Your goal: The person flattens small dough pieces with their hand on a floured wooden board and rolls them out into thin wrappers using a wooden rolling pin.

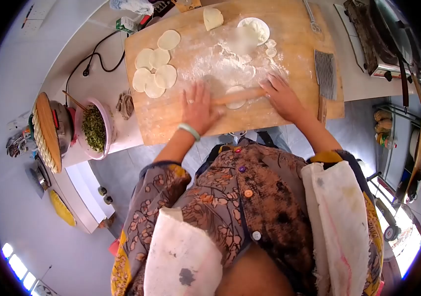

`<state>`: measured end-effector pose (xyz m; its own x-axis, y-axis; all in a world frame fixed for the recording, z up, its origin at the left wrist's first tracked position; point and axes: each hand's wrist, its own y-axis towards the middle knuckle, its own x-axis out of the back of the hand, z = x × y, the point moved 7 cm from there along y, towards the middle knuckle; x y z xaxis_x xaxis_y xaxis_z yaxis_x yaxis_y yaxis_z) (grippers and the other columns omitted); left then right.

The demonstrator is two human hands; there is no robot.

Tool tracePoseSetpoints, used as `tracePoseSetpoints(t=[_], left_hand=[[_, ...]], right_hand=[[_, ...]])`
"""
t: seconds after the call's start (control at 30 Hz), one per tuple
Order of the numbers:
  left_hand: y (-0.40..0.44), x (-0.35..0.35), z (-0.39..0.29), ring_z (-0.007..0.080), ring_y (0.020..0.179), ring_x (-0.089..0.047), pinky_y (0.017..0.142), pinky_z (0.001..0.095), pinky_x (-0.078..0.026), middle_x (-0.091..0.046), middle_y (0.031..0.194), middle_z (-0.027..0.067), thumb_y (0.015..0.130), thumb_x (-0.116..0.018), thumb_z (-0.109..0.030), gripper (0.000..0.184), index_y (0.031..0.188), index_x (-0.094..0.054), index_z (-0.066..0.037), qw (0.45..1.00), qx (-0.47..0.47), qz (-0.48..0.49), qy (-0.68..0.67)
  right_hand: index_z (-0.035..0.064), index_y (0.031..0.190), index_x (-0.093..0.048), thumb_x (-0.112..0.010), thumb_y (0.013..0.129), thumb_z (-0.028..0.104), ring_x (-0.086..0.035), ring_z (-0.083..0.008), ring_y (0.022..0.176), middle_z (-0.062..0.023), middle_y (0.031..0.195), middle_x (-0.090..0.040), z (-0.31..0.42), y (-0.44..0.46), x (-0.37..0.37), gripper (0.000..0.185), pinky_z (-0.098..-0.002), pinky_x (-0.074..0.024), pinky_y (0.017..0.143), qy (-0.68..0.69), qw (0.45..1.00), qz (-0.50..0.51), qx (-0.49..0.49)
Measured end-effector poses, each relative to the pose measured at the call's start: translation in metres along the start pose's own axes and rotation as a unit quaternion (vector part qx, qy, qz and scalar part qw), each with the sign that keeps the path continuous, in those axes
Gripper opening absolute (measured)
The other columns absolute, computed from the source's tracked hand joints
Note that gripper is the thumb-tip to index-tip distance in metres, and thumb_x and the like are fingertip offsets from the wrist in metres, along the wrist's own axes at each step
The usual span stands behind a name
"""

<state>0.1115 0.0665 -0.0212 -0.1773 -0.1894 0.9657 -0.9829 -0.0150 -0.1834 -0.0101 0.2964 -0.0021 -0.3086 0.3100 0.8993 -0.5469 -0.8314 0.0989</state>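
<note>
A wooden rolling pin (255,94) lies across a small round of dough (235,97) near the front of the floured board (279,117). My left hand (200,108), with a pale bracelet at the wrist, rests flat at the pin's left part, fingers spread. At the right end of the pin is my right hand (283,97), its fingers stretched forward. What lies under both palms is hidden. Several flat dough rounds (165,76) overlap on the board's left side. Loose flour (235,61) lies beyond the pin.
Farther back are a dough lump (213,18), a white bowl of flour (261,30) and small dough pieces (270,48). A wide-bladed cleaver (325,74) lies at the right. To the left stands a pink-rimmed bowl of chopped green filling (93,129); a stove (385,69) is far right.
</note>
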Motion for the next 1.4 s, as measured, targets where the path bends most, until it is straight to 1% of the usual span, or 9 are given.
tracePoseSetpoints(t=[0.13,0.27,0.4,0.5,0.63,0.8,1.03,1.3,1.4], left_hand=[[-0.025,-0.01,-0.011,0.0416,0.152,-0.013,0.12,0.0606,-0.005,-0.023,0.162,0.0225,0.091,-0.054,-0.058,0.09,0.155,-0.026,-0.002,0.999,-0.019,-0.003,-0.035],[0.029,0.012,0.027,0.0415,0.152,-0.013,0.121,0.0596,-0.004,-0.022,0.163,0.0223,0.094,-0.052,-0.054,0.084,0.155,-0.027,-0.002,0.995,0.066,-0.055,-0.05],[0.008,0.002,0.009,0.0397,0.152,-0.014,0.121,0.0587,-0.004,-0.022,0.163,0.021,0.09,-0.057,-0.057,0.089,0.156,-0.028,-0.005,1.0,-0.025,-0.001,0.007],[-0.024,-0.003,-0.005,0.0379,0.152,-0.016,0.121,0.058,-0.004,-0.023,0.163,0.0209,0.09,-0.056,-0.059,0.089,0.156,-0.029,-0.005,0.999,-0.038,0.006,-0.027],[0.031,0.007,0.029,0.0381,0.153,-0.014,0.122,0.0572,-0.004,-0.022,0.163,0.0212,0.091,-0.055,-0.06,0.09,0.155,-0.028,-0.004,0.997,0.029,-0.054,-0.042],[-0.008,-0.004,0.007,0.0385,0.153,-0.014,0.121,0.0588,-0.004,-0.022,0.163,0.0229,0.089,-0.057,-0.062,0.093,0.155,-0.029,-0.003,0.998,-0.06,0.022,-0.002],[0.024,0.007,0.025,0.04,0.151,-0.017,0.12,0.0599,-0.007,-0.023,0.162,0.0237,0.089,-0.059,-0.058,0.091,0.154,-0.029,-0.001,0.995,-0.039,-0.085,-0.025],[-0.016,-0.004,0.014,0.04,0.152,-0.016,0.121,0.0586,-0.005,-0.021,0.163,0.0226,0.089,-0.057,-0.063,0.095,0.155,-0.027,-0.001,0.994,-0.109,0.014,-0.027],[0.014,0.0,0.022,0.0396,0.152,-0.016,0.121,0.0593,-0.007,-0.02,0.163,0.0218,0.091,-0.055,-0.061,0.093,0.155,-0.026,-0.001,0.995,-0.096,-0.038,-0.013]], right_hand=[[0.0053,0.132,-0.056,-0.056,0.093,0.01,-0.042,-0.0426,0.137,-0.0231,0.143,-0.046,0.01,-0.005,-0.005,0.04,-0.0496,-0.0315,0.117,-0.041,0.999,0.006,0.0],[0.007,0.132,-0.057,-0.059,0.092,0.01,-0.041,-0.0446,0.137,-0.0241,0.142,-0.047,-0.005,0.031,-0.005,0.04,-0.0505,-0.0312,0.117,0.02,1.0,-0.003,-0.015],[0.0077,0.13,-0.058,-0.059,0.094,0.013,-0.043,-0.0446,0.135,-0.0239,0.141,-0.048,0.0,-0.008,0.0,0.037,-0.0504,-0.0323,0.116,0.016,0.999,-0.022,-0.027],[0.0064,0.131,-0.057,-0.059,0.094,0.013,-0.045,-0.0436,0.133,-0.0242,0.141,-0.048,0.009,-0.026,-0.009,0.038,-0.0497,-0.0335,0.115,-0.003,0.999,-0.025,-0.021],[0.0058,0.133,-0.056,-0.061,0.092,0.012,-0.044,-0.0417,0.134,-0.0239,0.143,-0.047,0.011,0.016,-0.008,0.041,-0.0495,-0.0337,0.115,0.006,0.999,-0.01,-0.035],[0.0087,0.13,-0.06,-0.062,0.093,0.016,-0.045,-0.0413,0.134,-0.0209,0.138,-0.051,0.02,-0.026,-0.006,0.037,-0.0512,-0.0342,0.114,0.01,0.997,-0.035,-0.064],[0.0101,0.131,-0.06,-0.062,0.092,0.014,-0.044,-0.0394,0.136,-0.02,0.137,-0.052,0.025,-0.003,-0.007,0.039,-0.0507,-0.0333,0.114,-0.031,0.996,-0.034,-0.072],[0.0062,0.129,-0.06,-0.061,0.092,0.016,-0.047,-0.0407,0.133,-0.024,0.137,-0.053,0.056,-0.051,-0.013,0.037,-0.0519,-0.0356,0.112,-0.009,0.994,-0.037,-0.107],[0.0049,0.128,-0.06,-0.061,0.092,0.016,-0.047,-0.0412,0.133,-0.0244,0.138,-0.052,0.052,-0.03,-0.011,0.038,-0.0518,-0.0359,0.112,-0.027,0.994,-0.038,-0.099]])
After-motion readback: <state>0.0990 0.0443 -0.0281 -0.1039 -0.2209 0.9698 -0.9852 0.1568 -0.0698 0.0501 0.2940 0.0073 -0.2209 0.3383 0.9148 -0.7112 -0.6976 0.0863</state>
